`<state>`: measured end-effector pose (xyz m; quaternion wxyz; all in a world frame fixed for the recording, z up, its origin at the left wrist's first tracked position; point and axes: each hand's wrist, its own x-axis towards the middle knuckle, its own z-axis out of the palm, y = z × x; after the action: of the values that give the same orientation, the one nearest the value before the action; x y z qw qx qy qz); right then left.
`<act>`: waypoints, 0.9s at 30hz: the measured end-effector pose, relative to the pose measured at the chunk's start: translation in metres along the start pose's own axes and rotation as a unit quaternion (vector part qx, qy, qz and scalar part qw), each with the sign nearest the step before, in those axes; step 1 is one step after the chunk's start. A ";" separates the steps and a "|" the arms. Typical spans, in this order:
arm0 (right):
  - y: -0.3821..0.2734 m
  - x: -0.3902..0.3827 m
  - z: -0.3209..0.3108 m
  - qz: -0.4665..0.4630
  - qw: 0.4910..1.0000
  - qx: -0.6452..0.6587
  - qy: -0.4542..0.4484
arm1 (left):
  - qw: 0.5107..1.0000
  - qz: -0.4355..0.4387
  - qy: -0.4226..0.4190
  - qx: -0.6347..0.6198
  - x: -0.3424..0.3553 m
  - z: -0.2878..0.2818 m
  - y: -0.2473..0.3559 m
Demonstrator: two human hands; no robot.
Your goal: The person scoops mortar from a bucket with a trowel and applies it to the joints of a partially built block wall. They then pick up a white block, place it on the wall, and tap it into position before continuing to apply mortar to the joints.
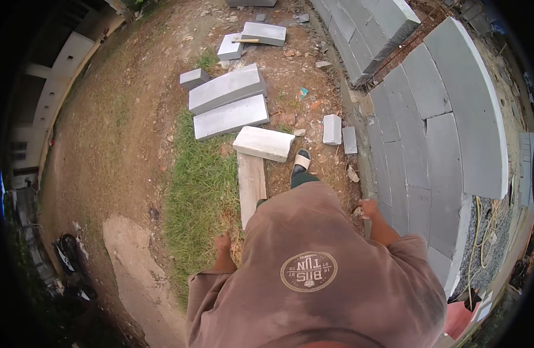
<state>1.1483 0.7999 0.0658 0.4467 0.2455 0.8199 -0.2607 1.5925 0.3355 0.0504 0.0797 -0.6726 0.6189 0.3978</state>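
Hands [223,242] [369,207] hang empty; grey block [263,143] lies ahead on wooden plank [251,184].

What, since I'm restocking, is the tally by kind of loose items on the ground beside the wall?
Loose grey concrete blocks, whole or cut: 9
Pale wooden plank: 1
Wooden-handled tool: 1
Total: 11

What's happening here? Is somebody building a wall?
A person in a brown shirt stands on dirt and grass beside a half-built wall of grey blocks. Both hands are empty: the left hand hangs by the grass, the right hand hangs close to the wall. Loose grey blocks lie ahead on the ground, and a wooden plank lies by the person's sandalled foot.
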 end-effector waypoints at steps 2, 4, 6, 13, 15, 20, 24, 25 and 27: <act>-0.093 0.027 -0.003 -0.074 0.996 -0.049 0.000 | 0.996 -0.086 0.001 0.008 -0.044 -0.007 -0.019; -0.176 0.057 -0.016 -0.199 0.977 -0.081 0.010 | 0.989 -0.148 0.016 -0.017 -0.069 0.006 -0.020; -0.275 0.046 -0.001 -0.238 0.969 -0.064 -0.026 | 0.986 -0.159 0.040 0.032 -0.078 0.008 -0.031; -0.467 -0.010 0.059 -0.426 0.900 -0.050 -0.078 | 0.989 -0.106 0.044 -0.092 -0.079 -0.005 0.115; -0.469 -0.020 0.087 -0.404 0.909 -0.030 -0.094 | 0.990 -0.098 0.043 -0.093 -0.061 -0.023 0.121; -0.447 -0.003 0.144 -0.273 0.948 0.063 -0.150 | 0.982 -0.103 0.054 -0.149 0.051 -0.061 0.090; -0.421 0.069 0.186 -0.168 0.973 0.129 -0.090 | 0.992 0.025 0.010 0.122 0.196 -0.099 0.126; -0.413 0.085 0.202 -0.136 0.978 0.137 -0.076 | 0.989 0.059 0.015 0.137 0.218 -0.097 0.149; -0.423 0.115 0.241 -0.100 0.983 0.141 -0.057 | 0.977 0.163 0.030 0.131 0.273 -0.079 0.185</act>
<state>0.9698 0.3496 -0.0573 0.4253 0.2074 0.7682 -0.4312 1.4386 0.0373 0.0023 0.0822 -0.5582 0.7690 0.3004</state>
